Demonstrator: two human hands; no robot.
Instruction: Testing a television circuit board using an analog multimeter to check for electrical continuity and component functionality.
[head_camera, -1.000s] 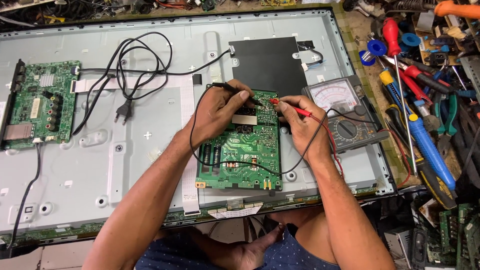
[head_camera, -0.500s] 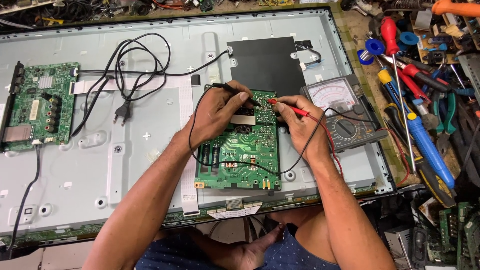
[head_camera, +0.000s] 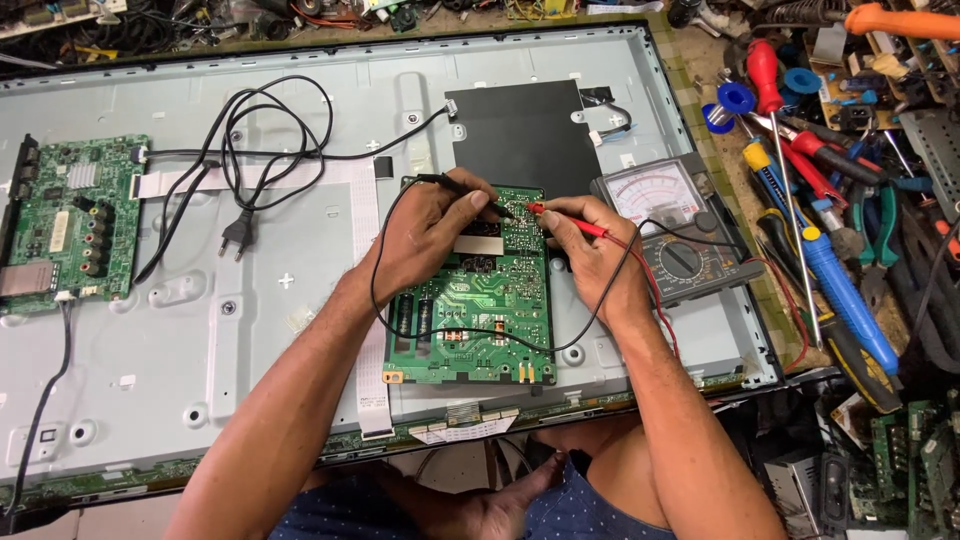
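Two probes, one per hand: left hand (head_camera: 425, 235) pinches the black probe (head_camera: 462, 190), right hand (head_camera: 590, 255) pinches the red probe (head_camera: 568, 219), tips nearly meeting on the upper part of the green power board (head_camera: 480, 300) under both hands. One analog multimeter (head_camera: 675, 225) with pale dial face just right of the right hand; second green board (head_camera: 70, 225) far left of the left hand. One black plug cable (head_camera: 240, 235) left of the left hand, one black rectangular sheet (head_camera: 515, 130) above both, all on the grey TV back panel (head_camera: 250, 370).

We see a green circuit board (head_camera: 480, 310) under a red probe (head_camera: 570, 220) and black probe (head_camera: 450, 185); the grey panel (head_camera: 150, 400) carries a black plug (head_camera: 236, 236) near its upper left corner.
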